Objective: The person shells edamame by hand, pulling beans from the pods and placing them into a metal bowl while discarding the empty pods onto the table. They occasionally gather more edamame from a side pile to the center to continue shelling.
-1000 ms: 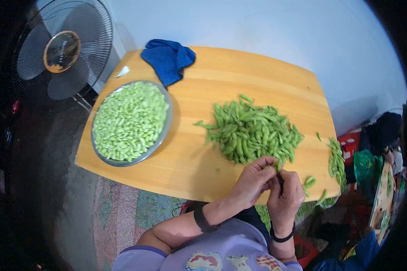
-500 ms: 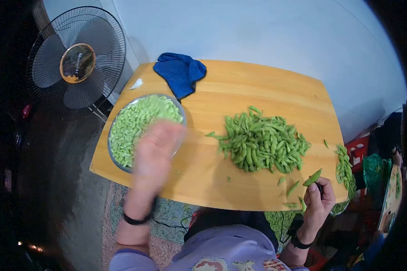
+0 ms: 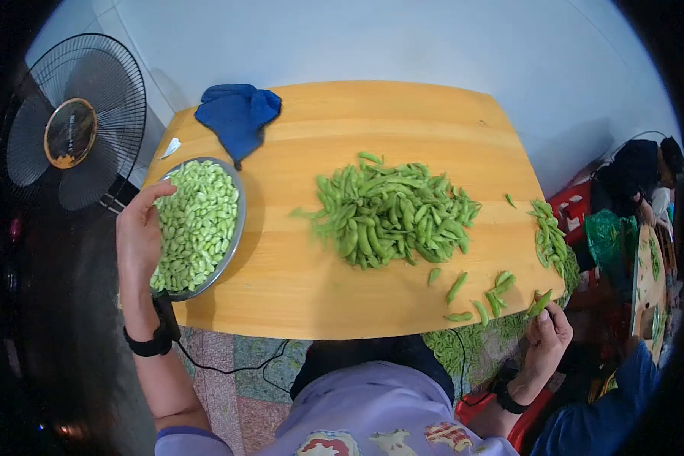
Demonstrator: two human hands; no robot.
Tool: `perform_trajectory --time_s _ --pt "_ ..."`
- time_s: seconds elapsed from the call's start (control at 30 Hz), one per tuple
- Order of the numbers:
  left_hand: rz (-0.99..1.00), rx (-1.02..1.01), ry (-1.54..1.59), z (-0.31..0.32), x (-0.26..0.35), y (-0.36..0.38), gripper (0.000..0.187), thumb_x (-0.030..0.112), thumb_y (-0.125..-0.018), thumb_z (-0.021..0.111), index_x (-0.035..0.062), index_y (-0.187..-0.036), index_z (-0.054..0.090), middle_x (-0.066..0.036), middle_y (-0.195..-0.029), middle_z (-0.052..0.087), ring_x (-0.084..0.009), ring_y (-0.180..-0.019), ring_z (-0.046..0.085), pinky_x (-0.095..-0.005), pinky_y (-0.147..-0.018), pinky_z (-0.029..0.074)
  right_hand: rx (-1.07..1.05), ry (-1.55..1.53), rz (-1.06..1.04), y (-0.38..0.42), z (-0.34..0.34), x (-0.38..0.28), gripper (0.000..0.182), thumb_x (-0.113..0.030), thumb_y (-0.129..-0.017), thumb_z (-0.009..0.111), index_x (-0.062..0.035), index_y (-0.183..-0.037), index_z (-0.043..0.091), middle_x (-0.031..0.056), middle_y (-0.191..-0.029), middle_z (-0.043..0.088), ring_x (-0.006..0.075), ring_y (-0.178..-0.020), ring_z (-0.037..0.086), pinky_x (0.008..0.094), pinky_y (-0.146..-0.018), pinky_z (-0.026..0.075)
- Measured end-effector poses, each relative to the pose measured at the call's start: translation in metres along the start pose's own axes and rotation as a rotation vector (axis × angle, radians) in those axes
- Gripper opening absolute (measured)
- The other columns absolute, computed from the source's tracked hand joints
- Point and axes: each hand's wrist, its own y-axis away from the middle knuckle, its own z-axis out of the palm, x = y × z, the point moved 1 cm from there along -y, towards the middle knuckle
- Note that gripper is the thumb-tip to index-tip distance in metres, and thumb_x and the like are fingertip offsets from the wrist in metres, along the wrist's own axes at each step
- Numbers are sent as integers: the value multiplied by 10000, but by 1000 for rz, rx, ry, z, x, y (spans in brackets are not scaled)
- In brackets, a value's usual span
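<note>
My left hand (image 3: 140, 228) is over the left rim of a round metal bowl (image 3: 241, 220) full of shelled green beans (image 3: 203, 220). Its fingers are curled, with the tips near the beans; what they hold, if anything, is hidden. At the table's right front edge, my right hand (image 3: 549, 331) pinches a green pod (image 3: 539, 304) between thumb and fingers. A large heap of unshelled pods (image 3: 395, 213) lies on the middle of the wooden table (image 3: 311, 304). Several loose pods (image 3: 480, 311) lie between the heap and my right hand.
A blue cloth (image 3: 239, 121) lies at the back left of the table, and a black fan (image 3: 76, 129) stands beyond. More pods (image 3: 551, 239) lie at the right edge. Another person's blue sleeve (image 3: 608, 410) shows at lower right, below another board (image 3: 647, 281).
My left hand has moved left across the bowl to its left rim. My right hand still holds a pod near the table edge. The whole view has shifted.
</note>
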Motion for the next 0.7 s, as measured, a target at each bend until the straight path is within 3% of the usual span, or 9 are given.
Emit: perform_trajectory --time_s 0.03,0.1,0.2,0.33,0.4,0.47,0.5,0.6,0.7 --pt "-32 -60 87 0 -1 -2 380 -148 -775 341 12 -1013 590 -101 -1185 557 -209 -1121 506 -280 -949 357 23 -41 25 1 -4 1 308 -53 -796 561 50 -1086 563 -36 -629 465 15 -470 321 165 -420 210" --pt "-25 -88 72 0 10 -1 389 -153 -767 343 13 -1018 590 -103 -1216 533 -223 -1163 467 -293 -976 332 44 -68 53 3 -10 2 463 -52 -789 569 54 -1225 454 -34 -654 452 18 -465 326 161 -408 221" --pt "-27 -143 67 3 10 1 416 -159 -755 355 24 -1056 576 -100 -1284 471 -265 -1266 338 -342 -1050 238 81 -74 -13 5 -4 -7 533 -67 -798 569 52 -1281 375 -31 -665 442 19 -463 327 157 -400 235" --pt "122 -71 -86 2 12 3 386 -125 -772 420 48 -1085 564 -94 -1289 469 -279 -1290 291 -364 -1058 203 44 -153 -87 3 -10 -7 498 -89 -805 574 54 -1249 400 -28 -666 440 15 -462 323 150 -399 237" --pt "200 -39 -180 -1 23 7 373 -113 -774 447 55 -1087 563 -93 -1280 479 -281 -1289 294 -372 -1056 201 -19 -212 -36 3 -14 1 347 -107 -806 584 35 -1109 494 -32 -651 431 13 -459 318 155 -397 239" --pt "366 303 -316 0 65 24 322 -86 -763 511 36 -1055 573 -114 -1197 539 -275 -1225 400 -369 -1007 285 -22 -147 9 7 -1 -2 186 -99 -799 582 -8 -953 531 -40 -627 436 20 -465 340 167 -404 256" --pt "404 345 -40 13 75 34 242 -56 -749 562 11 -980 593 -124 -1045 598 -265 -1073 525 -359 -904 388 -51 -103 16 10 5 -1 163 -87 -795 578 -10 -934 539 -39 -635 452 20 -472 356 165 -409 259" --pt "316 -61 203 81 103 71 132 -21 -707 622 -19 -838 600 -139 -835 597 -301 -818 583 -368 -721 465 -146 -72 156 20 32 -11 98 -50 -788 572 -12 -877 561 -21 -675 514 23 -524 410 159 -465 306" --pt "342 -251 119 137 103 79 198 21 -697 663 -16 -876 586 -128 -831 575 -224 -763 583 -306 -605 464 -285 34 93 28 49 -7 83 -15 -772 578 8 -853 577 5 -762 550 56 -642 472 181 -560 370"
